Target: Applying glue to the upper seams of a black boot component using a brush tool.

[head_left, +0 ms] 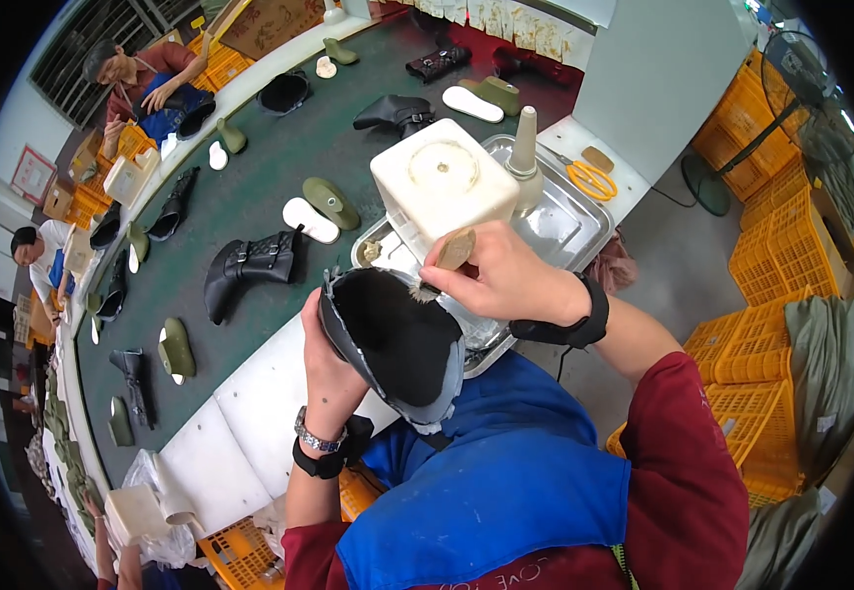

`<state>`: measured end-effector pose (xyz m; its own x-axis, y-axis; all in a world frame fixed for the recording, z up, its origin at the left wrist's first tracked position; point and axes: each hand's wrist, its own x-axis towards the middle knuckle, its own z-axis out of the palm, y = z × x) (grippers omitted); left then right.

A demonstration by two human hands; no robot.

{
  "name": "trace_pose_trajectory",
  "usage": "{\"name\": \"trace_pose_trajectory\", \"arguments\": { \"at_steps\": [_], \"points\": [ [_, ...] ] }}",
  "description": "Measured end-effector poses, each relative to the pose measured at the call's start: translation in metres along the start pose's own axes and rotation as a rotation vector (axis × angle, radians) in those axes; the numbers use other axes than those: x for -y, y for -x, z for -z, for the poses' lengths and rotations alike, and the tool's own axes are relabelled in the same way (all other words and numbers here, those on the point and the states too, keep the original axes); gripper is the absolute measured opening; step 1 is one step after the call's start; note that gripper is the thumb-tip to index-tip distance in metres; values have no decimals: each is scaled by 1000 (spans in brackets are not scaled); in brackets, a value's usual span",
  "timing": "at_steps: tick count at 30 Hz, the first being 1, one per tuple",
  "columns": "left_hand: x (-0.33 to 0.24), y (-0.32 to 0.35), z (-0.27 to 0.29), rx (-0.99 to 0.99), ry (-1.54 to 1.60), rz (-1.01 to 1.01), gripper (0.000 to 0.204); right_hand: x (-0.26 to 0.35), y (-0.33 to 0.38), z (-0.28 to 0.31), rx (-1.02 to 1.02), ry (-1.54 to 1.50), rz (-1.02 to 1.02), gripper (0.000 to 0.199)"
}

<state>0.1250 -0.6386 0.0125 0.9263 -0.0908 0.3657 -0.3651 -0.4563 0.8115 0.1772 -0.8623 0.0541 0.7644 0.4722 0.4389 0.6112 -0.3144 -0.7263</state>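
My left hand [332, 382] grips a black boot upper [393, 349] from its left side, with the wide opening turned up toward me and a ragged pale edge round it. My right hand [511, 280] pinches a short brush [457, 250] by its flat wooden handle. The bristles touch or hover just over the upper's far right rim; which of the two I cannot tell. Behind the brush, a white plastic container [444, 182] stands at a metal tray [584, 231], beside a pale cone-tipped bottle [524, 157].
A green conveyor belt [279, 187] carries black boots [250, 273], green shoe lasts [331, 202] and white insoles [310, 220]. Orange-handled scissors [591, 181] lie right of the tray. Yellow crates [771, 246] and a fan [793, 69] stand at right. Co-workers [137, 84] work across the belt.
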Motion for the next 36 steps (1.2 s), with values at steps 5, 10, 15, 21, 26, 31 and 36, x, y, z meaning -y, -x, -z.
{"name": "trace_pose_trajectory", "arguments": {
  "at_steps": [5,10,15,21,26,31,36],
  "points": [
    [4,2,2,-152,-80,-14,74,-5,5,-4,17,-110,-118,13],
    [13,7,2,-255,-146,-42,70,-11,11,-5,-19,-266,-197,16],
    [22,8,1,-359,-281,-111,70,-13,10,1,-122,-457,-277,21],
    [24,12,-1,-376,-151,-82,70,-18,15,0,-39,-788,-514,18],
    [23,16,-5,-328,-101,-57,69,-26,13,-21,-199,-661,-422,18],
    [22,18,-5,-306,-149,-58,72,-28,10,-27,-263,-504,-336,17],
    [21,18,-2,-223,-58,40,75,-26,4,-27,-230,-301,-46,12]
  ]
}}
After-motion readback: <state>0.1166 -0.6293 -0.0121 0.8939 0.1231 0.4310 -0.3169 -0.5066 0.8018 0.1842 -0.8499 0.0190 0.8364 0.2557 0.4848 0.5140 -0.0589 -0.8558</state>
